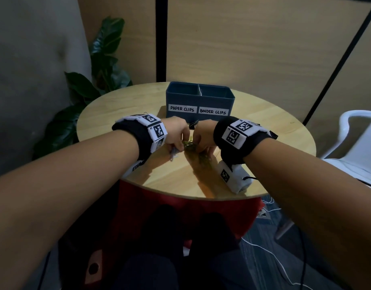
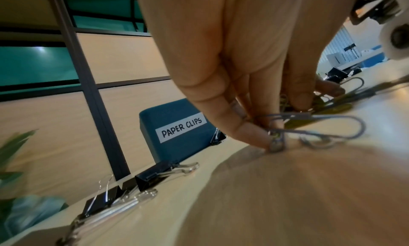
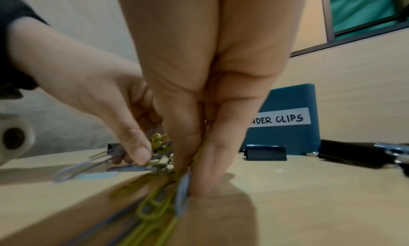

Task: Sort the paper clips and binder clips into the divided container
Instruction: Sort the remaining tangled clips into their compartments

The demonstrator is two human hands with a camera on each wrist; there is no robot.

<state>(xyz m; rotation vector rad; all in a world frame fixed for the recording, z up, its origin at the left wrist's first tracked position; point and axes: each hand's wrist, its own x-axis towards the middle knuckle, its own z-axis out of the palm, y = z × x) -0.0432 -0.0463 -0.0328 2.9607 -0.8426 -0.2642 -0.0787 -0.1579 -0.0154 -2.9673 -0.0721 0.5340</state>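
A blue divided container [image 1: 200,101], labelled PAPER CLIPS on the left half and BINDER CLIPS on the right, stands at the back of the round wooden table [image 1: 264,143]. In front of it both hands meet over a tangled pile of yellow-green and blue paper clips [image 1: 189,145]. My left hand [image 2: 265,136] pinches blue paper clips [image 2: 314,125] at the pile's left side. My right hand [image 3: 192,185] pinches yellow-green and blue paper clips [image 3: 155,209] against the tabletop. Black binder clips [image 2: 155,176] lie left of the container, and others [image 3: 265,152] lie in front of it.
A leafy plant [image 1: 101,65] stands behind the table on the left. A white plastic chair [image 1: 356,139] is at the right. Wooden wall panels with black frames rise close behind the container. White cables [image 1: 274,256] trail on the floor.
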